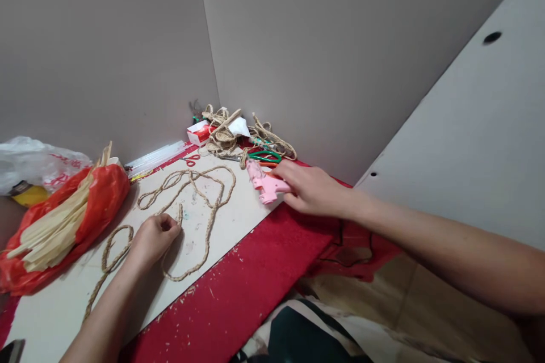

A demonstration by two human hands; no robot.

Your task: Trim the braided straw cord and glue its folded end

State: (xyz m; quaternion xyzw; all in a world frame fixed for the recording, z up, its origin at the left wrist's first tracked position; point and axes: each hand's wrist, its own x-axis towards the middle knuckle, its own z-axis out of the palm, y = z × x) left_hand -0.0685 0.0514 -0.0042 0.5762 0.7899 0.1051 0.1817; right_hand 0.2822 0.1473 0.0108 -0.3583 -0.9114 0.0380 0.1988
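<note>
My left hand pinches a braided straw cord close to its end, which sticks up past the fingertips. The cord lies in loose loops over the white board, and another stretch of it runs out to the left of my wrist. At the board's right edge, my right hand is closed around the handle of a pink hot glue gun, its nozzle end pointing away from me. Green-handled scissors lie just beyond the glue gun.
A red bag of pale straw strips lies on the left. Further back are clear glue sticks, small red scissors, a red-and-white box and a heap of braided cord. Grey panels enclose the far side.
</note>
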